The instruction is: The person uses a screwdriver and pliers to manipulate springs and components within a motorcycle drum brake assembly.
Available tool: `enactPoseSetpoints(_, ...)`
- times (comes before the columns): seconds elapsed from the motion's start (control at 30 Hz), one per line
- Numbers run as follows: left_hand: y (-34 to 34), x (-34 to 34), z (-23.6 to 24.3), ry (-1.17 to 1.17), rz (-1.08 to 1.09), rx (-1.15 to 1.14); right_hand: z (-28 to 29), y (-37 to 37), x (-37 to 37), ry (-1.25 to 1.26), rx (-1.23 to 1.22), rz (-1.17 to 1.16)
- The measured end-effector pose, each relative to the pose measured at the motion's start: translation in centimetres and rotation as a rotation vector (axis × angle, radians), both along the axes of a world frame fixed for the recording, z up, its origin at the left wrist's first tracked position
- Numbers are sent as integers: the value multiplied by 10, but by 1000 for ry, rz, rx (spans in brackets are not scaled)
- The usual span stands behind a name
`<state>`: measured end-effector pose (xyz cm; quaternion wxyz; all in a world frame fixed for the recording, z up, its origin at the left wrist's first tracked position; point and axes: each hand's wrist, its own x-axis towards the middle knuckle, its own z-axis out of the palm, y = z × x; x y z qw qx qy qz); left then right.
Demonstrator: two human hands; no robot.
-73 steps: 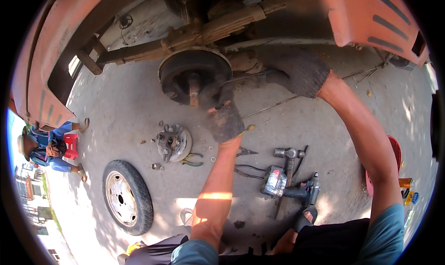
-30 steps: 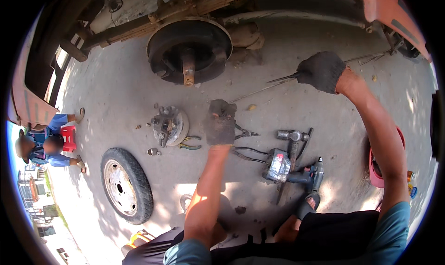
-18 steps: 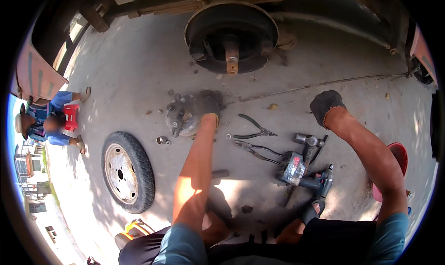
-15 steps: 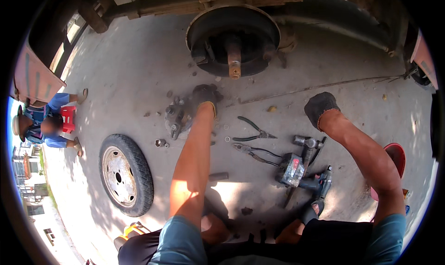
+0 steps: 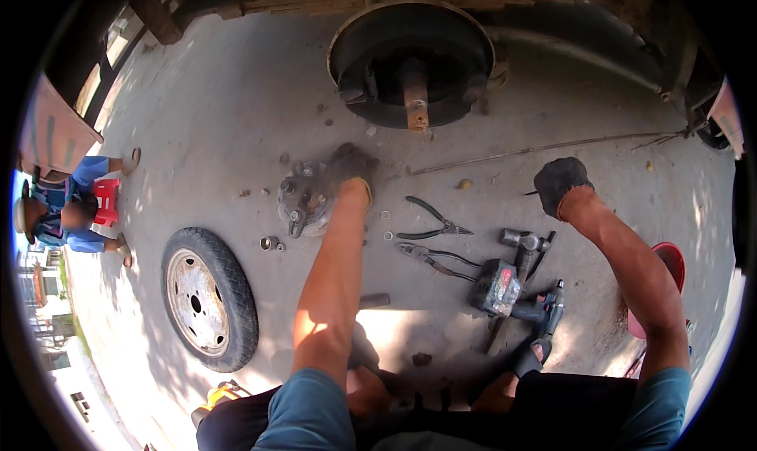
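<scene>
Your left hand (image 5: 352, 167), grip unclear, meets the centre-left hub (image 5: 298, 203), likely heavy, best rim-held; your right hand (image 5: 562, 186) clenches a dark tool (image 5: 531, 193).

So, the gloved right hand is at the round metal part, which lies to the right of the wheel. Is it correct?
Not fully: the head view shows the gloved left hand at the round metal part, while the right hand is apart from it. The part does lie to the right of the wheel.
</scene>
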<state>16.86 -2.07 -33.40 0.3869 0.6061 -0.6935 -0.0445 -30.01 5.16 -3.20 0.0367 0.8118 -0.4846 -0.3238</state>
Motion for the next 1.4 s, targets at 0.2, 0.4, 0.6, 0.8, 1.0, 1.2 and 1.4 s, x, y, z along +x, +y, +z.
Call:
enactPoseSetpoints(0.2, 40, -85, 144, 330, 229, 406, 4, 10, -23, -20, -40, -18)
enactPoseSetpoints(0.4, 49, -88, 216, -683, 125, 446, -8, 16, -29, -75, -67, 10)
enactPoseSetpoints(0.6, 58, -105, 210, -875, 142, 444, 0, 15, -22, -36, 16, -64)
enactPoseSetpoints(0.8, 54, -102, 194, -937, 43, 436, -12, 15, -38, -50, -6, -119)
enactPoseSetpoints(1.0, 23, -64, 201, -800, 185, 428, -5, 11, -33, -63, -25, -159)
enactPoseSetpoints(1.2, -32, -27, 178, -504, 224, 587, -9, 20, -37, -56, -31, -229)
enactPoseSetpoints(1.4, -49, 21, 153, -561, 183, 459, -2, 23, -34, -60, -20, -304)
